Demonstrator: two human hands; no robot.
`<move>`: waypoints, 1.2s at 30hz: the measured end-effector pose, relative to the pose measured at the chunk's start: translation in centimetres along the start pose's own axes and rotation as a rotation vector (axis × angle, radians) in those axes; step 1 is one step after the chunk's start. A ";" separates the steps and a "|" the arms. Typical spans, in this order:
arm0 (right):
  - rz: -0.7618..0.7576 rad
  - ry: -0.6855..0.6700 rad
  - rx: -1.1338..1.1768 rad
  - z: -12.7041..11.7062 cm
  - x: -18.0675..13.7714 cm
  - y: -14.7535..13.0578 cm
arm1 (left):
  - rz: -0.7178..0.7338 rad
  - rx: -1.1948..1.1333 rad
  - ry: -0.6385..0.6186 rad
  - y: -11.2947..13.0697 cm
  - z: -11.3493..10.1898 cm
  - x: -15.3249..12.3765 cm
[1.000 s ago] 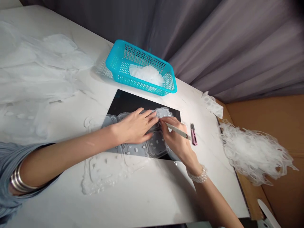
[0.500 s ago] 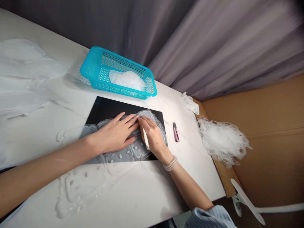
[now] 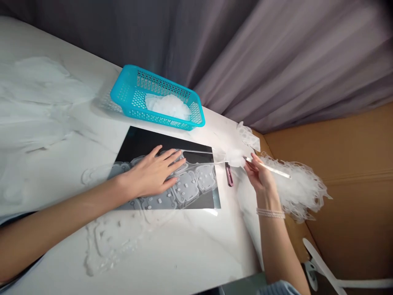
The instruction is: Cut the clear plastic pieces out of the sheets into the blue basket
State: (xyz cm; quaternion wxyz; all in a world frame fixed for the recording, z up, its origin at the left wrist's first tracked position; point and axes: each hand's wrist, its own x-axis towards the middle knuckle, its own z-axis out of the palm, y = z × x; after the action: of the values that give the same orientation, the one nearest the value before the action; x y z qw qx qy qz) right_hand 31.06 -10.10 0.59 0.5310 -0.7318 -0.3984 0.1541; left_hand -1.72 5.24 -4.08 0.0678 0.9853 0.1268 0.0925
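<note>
My left hand (image 3: pixel 153 172) lies flat with fingers spread on a translucent moulded sheet (image 3: pixel 187 186) that rests on a black mat (image 3: pixel 144 143). My right hand (image 3: pixel 259 174) is off to the right of the mat, pinched on a thin white tool (image 3: pixel 273 169) and on a strip of translucent trim (image 3: pixel 215 157) that stretches from the sheet to the fingers. The strip is lifted off the sheet's far edge.
A turquoise basket (image 3: pixel 129 88) with white pieces stands behind the mat. Small pink snips (image 3: pixel 229 175) lie right of the mat. A heap of white trimmings (image 3: pixel 301 188) sits at the table's right edge by a cardboard box (image 3: pixel 353 172). More translucent sheets (image 3: pixel 39 102) cover the left.
My right hand has moved from the sheet's far edge out to the right, pulling a strip of trim away with it. My left hand has stayed pressed on the sheet.
</note>
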 end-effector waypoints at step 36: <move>-0.086 -0.450 -0.097 11.2 -4.5 -10.3 | -0.646 -1.439 0.088 2.9 -3.8 2.6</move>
State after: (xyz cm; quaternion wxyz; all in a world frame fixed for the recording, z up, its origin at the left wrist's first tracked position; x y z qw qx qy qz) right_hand 16.58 -4.90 4.56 0.3990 -0.6860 -0.5447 0.2711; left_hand 0.69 3.52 0.48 0.7070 0.6092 0.3183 0.1663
